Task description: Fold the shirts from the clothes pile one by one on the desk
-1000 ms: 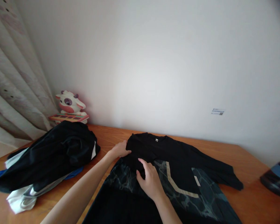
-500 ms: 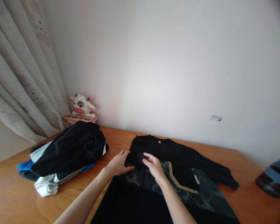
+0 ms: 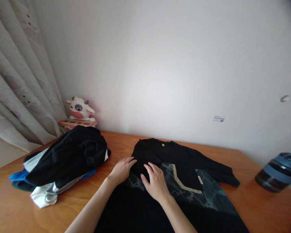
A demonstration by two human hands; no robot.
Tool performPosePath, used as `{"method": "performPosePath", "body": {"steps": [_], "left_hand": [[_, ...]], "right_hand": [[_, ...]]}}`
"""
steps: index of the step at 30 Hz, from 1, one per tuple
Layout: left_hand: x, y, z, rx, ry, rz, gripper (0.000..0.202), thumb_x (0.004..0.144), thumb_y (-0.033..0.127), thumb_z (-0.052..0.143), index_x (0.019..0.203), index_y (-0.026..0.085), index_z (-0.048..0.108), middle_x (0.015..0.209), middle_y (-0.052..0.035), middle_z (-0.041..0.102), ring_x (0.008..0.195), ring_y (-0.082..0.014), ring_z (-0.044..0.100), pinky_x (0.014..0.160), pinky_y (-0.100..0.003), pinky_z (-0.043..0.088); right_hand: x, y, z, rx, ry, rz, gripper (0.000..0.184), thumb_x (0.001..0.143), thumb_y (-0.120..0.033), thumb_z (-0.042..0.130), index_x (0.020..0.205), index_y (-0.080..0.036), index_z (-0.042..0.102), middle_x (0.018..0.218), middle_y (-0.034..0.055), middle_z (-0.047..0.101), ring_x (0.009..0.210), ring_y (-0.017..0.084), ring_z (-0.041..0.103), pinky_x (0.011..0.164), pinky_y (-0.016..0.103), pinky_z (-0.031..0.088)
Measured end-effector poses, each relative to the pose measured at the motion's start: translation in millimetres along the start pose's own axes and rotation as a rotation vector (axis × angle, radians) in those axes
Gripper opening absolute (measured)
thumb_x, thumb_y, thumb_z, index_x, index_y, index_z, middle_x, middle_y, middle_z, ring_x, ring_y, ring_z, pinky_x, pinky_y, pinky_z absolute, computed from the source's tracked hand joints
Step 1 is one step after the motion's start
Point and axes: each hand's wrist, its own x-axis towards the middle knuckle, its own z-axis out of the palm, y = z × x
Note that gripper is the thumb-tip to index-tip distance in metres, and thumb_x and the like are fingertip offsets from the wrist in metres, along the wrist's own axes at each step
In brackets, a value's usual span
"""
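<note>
A black shirt [image 3: 184, 155] with a grey patterned panel and a beige stripe lies spread on the wooden table, its collar toward the wall. Its right-hand sleeve stretches out sideways, while the left-hand sleeve appears folded inward over the body. My left hand [image 3: 122, 170] rests along the shirt's left edge, fingers extended and lying on the fabric. Just right of it, my right hand [image 3: 156, 181] is over the folded part with its fingers spread. Neither hand grips the cloth. The shirt's near end runs out of view at the bottom.
A heap of black, white and blue clothes [image 3: 70, 158] lies to the left. Behind it stands a cow toy [image 3: 79, 108] with a keyboard, beside a curtain [image 3: 19, 74]. At the right is a dark bottle with blue bands [image 3: 278, 171]. The wall borders the table's far side.
My right hand's fingers have come off the fabric fold and spread apart. The folded sleeve lies flatter. My left hand has flattened at the shirt's edge. The view has turned slightly right.
</note>
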Motion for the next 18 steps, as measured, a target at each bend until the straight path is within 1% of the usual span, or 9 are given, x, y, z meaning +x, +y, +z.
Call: {"method": "performPosePath", "body": {"steps": [3,5,6,7,9,11,14,16,18], "left_hand": [[3.4,9.1,-2.1,0.021,-0.074,-0.068,0.061,0.078,-0.001,0.045,0.129,0.025,0.065,0.142,-0.0090,0.061,0.134,-0.0256,0.054,0.112,-0.040,0.042],[10.4,19.3,-3.3,0.047,-0.074,-0.098,0.051,0.079,0.004,0.048,0.122,0.022,0.068,0.133,-0.0128,0.066,0.127,-0.0297,0.059,0.107,-0.043,0.046],[16.3,25.4,-2.5,0.047,-0.056,-0.086,0.046,0.082,0.007,0.048,0.122,0.020,0.068,0.131,-0.0147,0.067,0.125,-0.0306,0.060,0.107,-0.044,0.046],[23.9,31.8,-0.3,0.039,-0.035,-0.051,0.043,0.086,0.011,0.046,0.123,0.018,0.067,0.133,-0.0162,0.065,0.128,-0.0306,0.058,0.108,-0.043,0.045],[43.1,43.1,8.9,0.020,-0.015,0.005,0.044,0.093,0.017,0.040,0.130,0.014,0.063,0.146,-0.0170,0.056,0.141,-0.0293,0.046,0.116,-0.041,0.036],[65.2,49.7,22.9,0.017,-0.039,-0.032,0.049,0.097,0.025,0.037,0.139,0.010,0.056,0.157,-0.0189,0.044,0.150,-0.0326,0.033,0.121,-0.046,0.029],[97.5,46.9,44.1,0.029,-0.071,-0.176,0.065,0.099,0.044,0.035,0.150,0.005,0.043,0.161,-0.0241,0.034,0.151,-0.0399,0.026,0.120,-0.055,0.026],[116.6,38.4,53.3,0.033,-0.060,-0.199,0.076,0.098,0.055,0.035,0.153,0.004,0.038,0.163,-0.0245,0.029,0.153,-0.0392,0.022,0.122,-0.054,0.022],[133.5,28.4,58.3,0.037,-0.046,-0.204,0.079,0.098,0.058,0.031,0.154,0.003,0.036,0.163,-0.0236,0.028,0.153,-0.0364,0.021,0.124,-0.050,0.019]], "right_hand": [[-6.3,-0.6,4.0,-0.092,-0.109,-0.015,0.047,0.097,-0.041,0.051,0.138,-0.021,0.061,0.150,0.0161,0.053,0.141,0.034,0.046,0.115,0.059,0.032],[-8.6,-0.7,4.6,-0.111,-0.118,-0.004,0.048,0.097,-0.044,0.050,0.139,-0.022,0.061,0.151,0.0157,0.052,0.143,0.034,0.044,0.116,0.060,0.031],[-9.3,-0.9,4.5,-0.115,-0.115,0.004,0.048,0.097,-0.044,0.049,0.138,-0.022,0.061,0.151,0.0155,0.052,0.143,0.034,0.044,0.117,0.059,0.031],[-9.6,-1.0,4.2,-0.119,-0.112,0.011,0.048,0.097,-0.044,0.050,0.138,-0.023,0.062,0.150,0.0152,0.053,0.143,0.034,0.044,0.117,0.059,0.031],[-9.6,-0.8,3.6,-0.124,-0.114,0.019,0.046,0.095,-0.040,0.051,0.136,-0.023,0.064,0.150,0.0146,0.053,0.143,0.034,0.045,0.118,0.059,0.030],[-9.4,0.3,4.0,-0.124,-0.122,0.012,0.044,0.093,-0.035,0.052,0.134,-0.024,0.065,0.150,0.0137,0.053,0.143,0.033,0.044,0.118,0.058,0.031],[-9.8,4.3,7.7,-0.112,-0.109,0.000,0.045,0.092,-0.033,0.053,0.135,-0.025,0.064,0.150,0.0125,0.053,0.143,0.032,0.044,0.118,0.057,0.031],[-10.6,8.1,12.0,-0.098,-0.085,-0.001,0.046,0.092,-0.032,0.054,0.136,-0.027,0.063,0.150,0.0113,0.054,0.142,0.033,0.045,0.118,0.057,0.032],[-11.4,11.9,16.4,-0.088,-0.068,0.000,0.047,0.091,-0.033,0.056,0.137,-0.029,0.062,0.150,0.0098,0.053,0.142,0.034,0.046,0.118,0.057,0.032]]}}
